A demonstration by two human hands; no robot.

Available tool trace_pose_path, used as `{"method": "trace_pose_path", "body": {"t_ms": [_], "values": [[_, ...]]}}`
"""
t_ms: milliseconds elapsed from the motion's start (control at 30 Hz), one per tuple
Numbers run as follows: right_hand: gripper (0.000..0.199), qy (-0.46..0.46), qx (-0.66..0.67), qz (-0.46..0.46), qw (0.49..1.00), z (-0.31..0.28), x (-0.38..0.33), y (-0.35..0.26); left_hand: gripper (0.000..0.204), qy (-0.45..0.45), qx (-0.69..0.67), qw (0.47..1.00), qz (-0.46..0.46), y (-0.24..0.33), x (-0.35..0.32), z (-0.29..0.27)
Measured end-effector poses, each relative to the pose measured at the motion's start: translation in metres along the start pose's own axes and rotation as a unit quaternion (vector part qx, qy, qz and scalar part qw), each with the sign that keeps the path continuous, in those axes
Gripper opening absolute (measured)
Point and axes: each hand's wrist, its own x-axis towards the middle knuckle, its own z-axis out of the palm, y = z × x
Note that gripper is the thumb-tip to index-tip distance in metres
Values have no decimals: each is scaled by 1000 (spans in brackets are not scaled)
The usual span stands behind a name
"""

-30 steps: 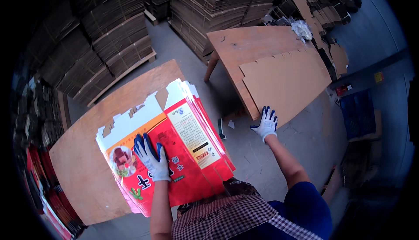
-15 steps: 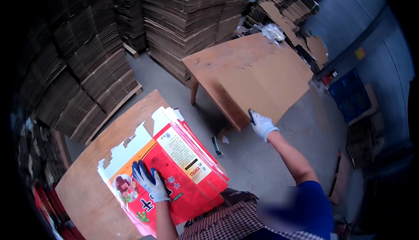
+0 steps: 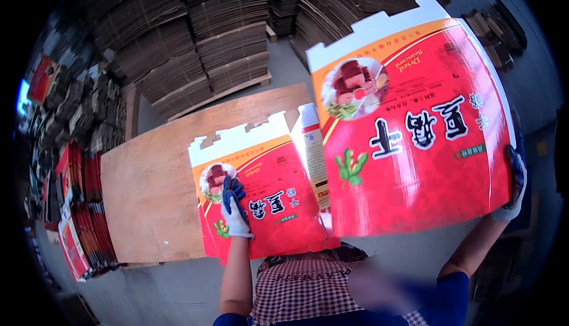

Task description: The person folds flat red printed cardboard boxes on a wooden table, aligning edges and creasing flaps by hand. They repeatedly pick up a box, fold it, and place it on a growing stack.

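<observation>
My left hand [image 3: 235, 210], in a white glove with blue fingers, rests on a stack of flat red carton sheets [image 3: 278, 231] with a white notched edge. Its fingers lie stretched out over the printed food picture, holding nothing. At the right, my right hand [image 3: 517, 187], gloved alike, grips the right edge of a large flat red carton sheet [image 3: 409, 196]. That sheet is raised and tilted, its left part in front of the stack's right side. Most of the right fingers are hidden behind its edge.
The stack lies on a wooden table [image 3: 148, 184]. Folded red cartons [image 3: 89, 231] stand beyond its left end. Tall piles of brown cardboard [image 3: 231, 47] rise at the back, some on a wooden pallet [image 3: 219, 98]. The raised sheet blocks the view behind it.
My right hand has come back from the brown cardboard on the other table and now holds up a red carton sheet. The view has turned right to left; my left hand stays on the stack.
</observation>
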Motion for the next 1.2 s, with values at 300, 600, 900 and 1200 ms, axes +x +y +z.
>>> {"method": "trace_pose_path", "body": {"t_ms": [300, 600, 900, 1200], "values": [[76, -78, 104, 285, 950, 138, -87, 163, 72, -97, -426, 881, -180, 2, 19, -43], [80, -99, 144, 364, 915, 196, -204, 282, 59, 78, 182, 979, -47, 48, 56, -105], [51, -175, -316, 167, 917, 181, -170, 253, 64, -183, 562, 786, 183, 17, 26, 102], [36, -7, -236, 293, 926, 78, -58, 320, 66, -170, 580, 776, 180, -6, 24, 117]]}}
